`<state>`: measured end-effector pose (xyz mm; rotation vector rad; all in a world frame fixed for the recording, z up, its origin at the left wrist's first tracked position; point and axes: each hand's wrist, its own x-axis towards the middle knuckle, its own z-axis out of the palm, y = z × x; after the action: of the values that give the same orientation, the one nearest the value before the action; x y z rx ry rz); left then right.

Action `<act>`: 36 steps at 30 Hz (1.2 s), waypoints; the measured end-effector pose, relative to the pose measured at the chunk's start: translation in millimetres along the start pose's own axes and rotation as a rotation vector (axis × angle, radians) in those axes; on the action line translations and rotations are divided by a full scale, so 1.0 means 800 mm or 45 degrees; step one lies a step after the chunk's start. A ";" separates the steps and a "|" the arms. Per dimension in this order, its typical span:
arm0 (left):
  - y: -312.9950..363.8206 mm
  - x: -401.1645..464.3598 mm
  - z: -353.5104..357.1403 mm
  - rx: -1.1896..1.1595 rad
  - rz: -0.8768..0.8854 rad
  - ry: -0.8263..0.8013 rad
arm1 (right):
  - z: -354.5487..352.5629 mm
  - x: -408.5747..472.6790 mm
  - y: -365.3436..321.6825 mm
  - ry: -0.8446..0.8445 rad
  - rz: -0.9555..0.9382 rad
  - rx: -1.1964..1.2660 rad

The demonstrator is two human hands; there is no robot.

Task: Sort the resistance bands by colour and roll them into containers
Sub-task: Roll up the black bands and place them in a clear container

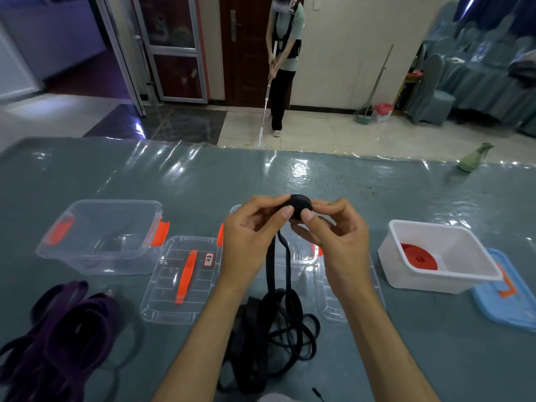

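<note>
The black band roll (300, 205) is a small, tight coil held above the counter (290, 181), between both hands. The left hand (249, 230) pinches its left side with thumb and forefinger. The right hand (336, 227) grips its right side, thumb pressed on the near face. Both hands have their fingers curled onto the roll.

Two unrolled strands of the black band (280, 256) hang from the roll down to a loose black pile (275, 329) on the counter, just in front of the person.

Probable faults from this state:
- Loss of pinch pressure. The coil is elastic and likely to spring open if either thumb lifts during a re-grip.
- Tangled feed. The pile lies in overlapping loops; a knot or twist can be drawn up into the roll and make it uneven.
- Telescoping. Uneven tension on the two strands can push the coil's centre sideways.

A clear container sits directly behind the hands and is mostly hidden by them; its contents cannot be determined. To the left stand an open clear container (101, 236) and a clear lid (179, 280) with an orange handle. Purple bands (58, 329) lie unrolled at the near left. At the right, a white container (441, 256) holds a rolled red band (419, 256); placing the black roll there would be a sorting error. A blue lid (510, 300) lies partly beneath it.
</note>
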<state>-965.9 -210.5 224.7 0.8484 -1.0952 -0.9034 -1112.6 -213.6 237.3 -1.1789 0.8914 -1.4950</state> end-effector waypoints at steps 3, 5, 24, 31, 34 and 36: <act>0.003 0.006 -0.007 0.050 0.009 -0.024 | -0.003 0.004 -0.004 -0.003 -0.024 -0.108; 0.003 0.005 -0.007 0.074 0.024 -0.029 | -0.002 0.005 -0.004 0.007 -0.062 -0.137; -0.015 -0.004 0.006 0.062 -0.013 -0.004 | -0.004 0.004 0.010 0.133 -0.165 -0.134; -0.012 -0.006 0.006 0.002 -0.013 0.118 | -0.009 0.007 0.003 -0.016 -0.088 -0.262; -0.015 -0.006 0.001 0.004 0.016 0.101 | -0.015 0.013 -0.001 -0.048 -0.016 -0.190; -0.015 -0.006 0.004 0.018 0.000 0.066 | -0.015 0.014 -0.002 0.026 -0.065 -0.140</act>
<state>-972.2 -211.4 213.2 0.8789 -1.0578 -0.8699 -1125.2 -224.9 238.0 -1.2767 0.9745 -1.5172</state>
